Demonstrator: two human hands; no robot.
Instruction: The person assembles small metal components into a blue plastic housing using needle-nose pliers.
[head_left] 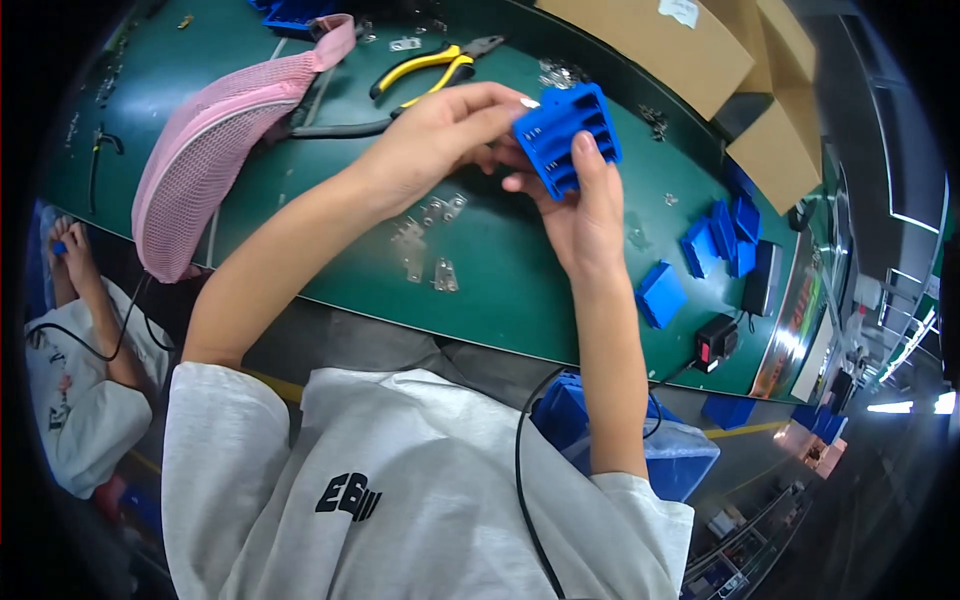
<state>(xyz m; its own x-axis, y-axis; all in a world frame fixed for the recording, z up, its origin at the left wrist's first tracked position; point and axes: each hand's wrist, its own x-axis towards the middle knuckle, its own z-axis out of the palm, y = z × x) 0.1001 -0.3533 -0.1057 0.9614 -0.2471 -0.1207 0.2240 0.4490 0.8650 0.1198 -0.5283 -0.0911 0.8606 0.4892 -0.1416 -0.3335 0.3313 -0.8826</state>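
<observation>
A blue plastic battery holder (545, 150) with several open slots is tilted up above the green table. My right hand (588, 225) grips it from below, the thumb laid across its slotted face. At the holder's left edge, my left hand (440, 135) is closed in a pinch. A small pale spot shows at its fingertips, but I cannot make out what it holds. Below my hands, several small metal contact plates (445, 275) lie loose on the table. Yellow-and-black pliers (420, 72) rest beyond my left hand.
A pink mesh pouch (215, 150) lies at the left. More metal pieces (560, 75) are piled beyond the holder, near cardboard boxes (660, 45). Several blue holders (662, 294) lie at the right, by a small black device (716, 342). Another person (90, 370) works at far left.
</observation>
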